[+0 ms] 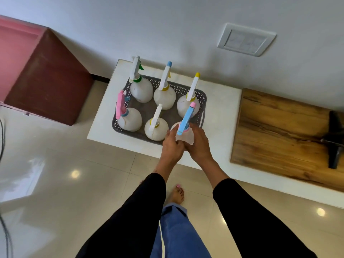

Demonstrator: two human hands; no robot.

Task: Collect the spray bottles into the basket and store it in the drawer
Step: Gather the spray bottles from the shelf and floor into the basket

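1. the white tabletop spreads out beyond both hands, low against the wall, with a wooden board off to the right of the grip and a dark red box well off to the left.
2. the grey basket sits on that tabletop just ahead of the hands, its near right corner right under them.
3. five spray bottles stand upright inside it, ahead and to the left of the grip, filling every place but the near right one.
4. the sixth bottle, with a blue and pink sprayer, is clamped between both hands at that open corner; whether its base already touches the basket floor i cannot tell.
5. the left hand wraps the bottle's left side, the right hand its right; both are equally close, fingers closed around the body.
6. the bottle's long axis runs up and slightly away from the grip, sprayer tilted towards the far right.
7. my guess: the coming move is straight down into that corner, then let go.
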